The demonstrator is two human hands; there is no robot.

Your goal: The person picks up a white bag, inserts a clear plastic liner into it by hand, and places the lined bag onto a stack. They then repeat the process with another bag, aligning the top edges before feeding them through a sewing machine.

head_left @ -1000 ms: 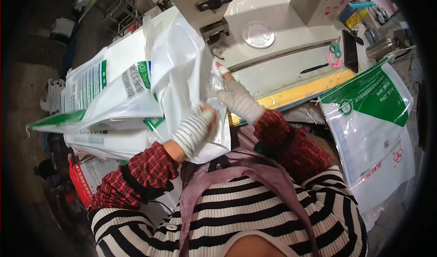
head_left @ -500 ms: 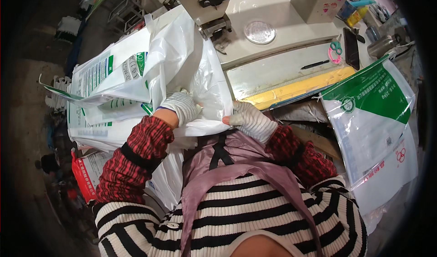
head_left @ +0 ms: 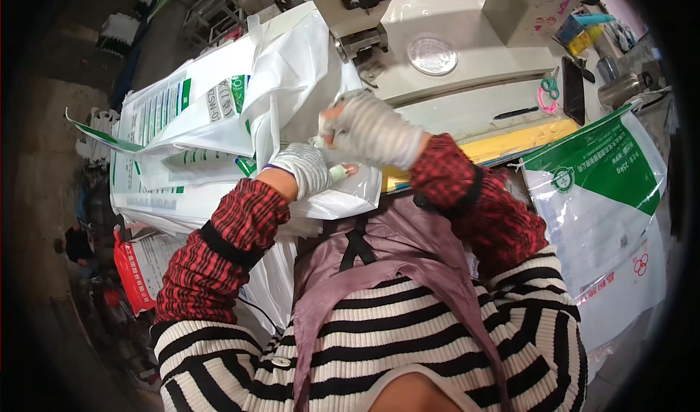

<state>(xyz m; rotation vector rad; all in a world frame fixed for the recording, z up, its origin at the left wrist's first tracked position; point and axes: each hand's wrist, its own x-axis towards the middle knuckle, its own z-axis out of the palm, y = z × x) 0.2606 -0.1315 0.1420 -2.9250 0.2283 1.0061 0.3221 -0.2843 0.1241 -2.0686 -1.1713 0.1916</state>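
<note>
A white plastic sack [head_left: 295,62] with green printing lies in crumpled folds across the stack on the left. My left hand [head_left: 301,170], in a grey-white striped knit glove, has its fingers curled at the sack's plastic, and its taped thumb points right. Just above and right of it, my right hand [head_left: 373,129], gloved alike, is raised over the sack with its fingers curled in. Motion smears it a little, and whatever its fingers hold is hidden.
The sewing machine [head_left: 474,25] stands ahead, with a round plate [head_left: 432,55] on its bed. Pink-green scissors [head_left: 547,95], a black pen [head_left: 516,113] and a phone [head_left: 573,90] lie right. A green-white sack [head_left: 598,208] hangs at far right; a red-white bag [head_left: 138,270] is low left.
My right hand has left the sack's near right edge and moved up and left, over the sack beside my left hand. My left thumb now sticks out to the right.
</note>
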